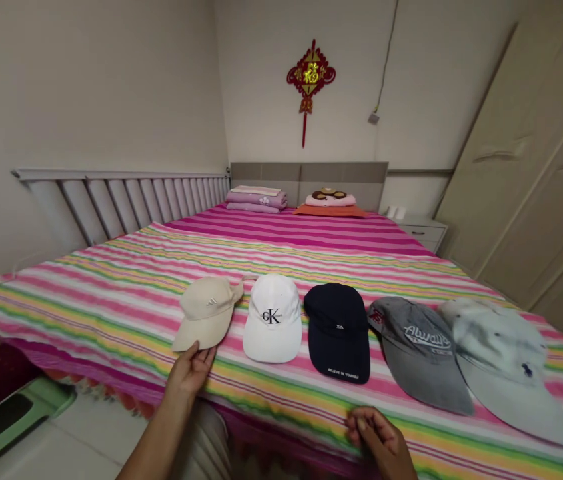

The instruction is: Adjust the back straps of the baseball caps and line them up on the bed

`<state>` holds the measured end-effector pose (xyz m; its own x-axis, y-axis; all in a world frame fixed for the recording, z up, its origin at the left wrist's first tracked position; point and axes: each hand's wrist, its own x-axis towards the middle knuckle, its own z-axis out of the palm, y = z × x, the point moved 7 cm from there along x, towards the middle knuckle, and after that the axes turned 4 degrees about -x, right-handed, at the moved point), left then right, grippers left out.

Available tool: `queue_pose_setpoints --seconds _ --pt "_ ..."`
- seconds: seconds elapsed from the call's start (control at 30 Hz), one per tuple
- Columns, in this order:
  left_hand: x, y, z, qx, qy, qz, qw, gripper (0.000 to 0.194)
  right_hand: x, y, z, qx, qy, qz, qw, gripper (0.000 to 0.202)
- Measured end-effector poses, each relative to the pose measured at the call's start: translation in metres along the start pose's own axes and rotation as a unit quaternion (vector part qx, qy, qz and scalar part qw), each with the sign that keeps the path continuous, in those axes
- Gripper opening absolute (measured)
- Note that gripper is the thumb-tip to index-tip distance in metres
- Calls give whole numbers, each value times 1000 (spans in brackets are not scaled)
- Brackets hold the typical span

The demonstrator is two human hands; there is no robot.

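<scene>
Five caps lie in a row across the striped bed cover. My left hand [192, 370] grips the brim edge of the beige cap [206, 310] at the left end, thumb on top and fingers beneath. To its right are the white CK cap [274, 317], the dark navy cap [338, 327], the grey "Always" cap [418, 347] and the pale cap with a small dark logo [506, 360]. My right hand [376, 433] is near the bed's front edge, below the navy cap, touching no cap. Its fingers are curled, and whether they pinch anything is too small to tell.
Folded purple bedding [256, 199] and a pink and orange stack [330, 203] rest by the headboard [311, 175]. A white railing [146, 200] runs along the left. A green stool [16, 423] stands at the lower left, a nightstand [424, 233] at the back right.
</scene>
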<state>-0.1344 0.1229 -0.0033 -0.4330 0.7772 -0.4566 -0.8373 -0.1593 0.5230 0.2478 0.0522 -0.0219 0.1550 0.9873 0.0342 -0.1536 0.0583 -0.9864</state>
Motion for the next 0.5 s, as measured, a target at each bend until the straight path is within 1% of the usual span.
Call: queue_pose_setpoints --seconds 0.07,0.17,0.23,0.3,0.33,0.4,0.47,0.5 --pt "-7 2 1 -32 -44 7 998 38 0 1 0 -4 -2 -2 1000 28" --pt "-27 3 3 -87 -141 7 986 46 2 5 -1 -22 -15 -5 1000 27" --pt "-42 -2 1 -101 -195 -17 975 52 4 6 1 -42 -41 -5 998 29" --pt "-57 -12 -3 -99 -230 -61 966 58 5 2 7 -67 -81 -1 994 31" --pt "-65 -19 -5 -92 -244 -85 962 59 4 -4 14 -79 -106 1 991 32" --pt "-82 -37 -9 -73 -273 -128 951 58 -1 -25 31 -101 -165 -3 981 35" --pt "-100 -58 -11 -50 -297 -159 940 54 -13 -55 54 -97 -234 -19 967 38" --pt "-109 -69 -13 -36 -303 -174 936 51 -20 -72 67 -79 -267 -33 960 45"
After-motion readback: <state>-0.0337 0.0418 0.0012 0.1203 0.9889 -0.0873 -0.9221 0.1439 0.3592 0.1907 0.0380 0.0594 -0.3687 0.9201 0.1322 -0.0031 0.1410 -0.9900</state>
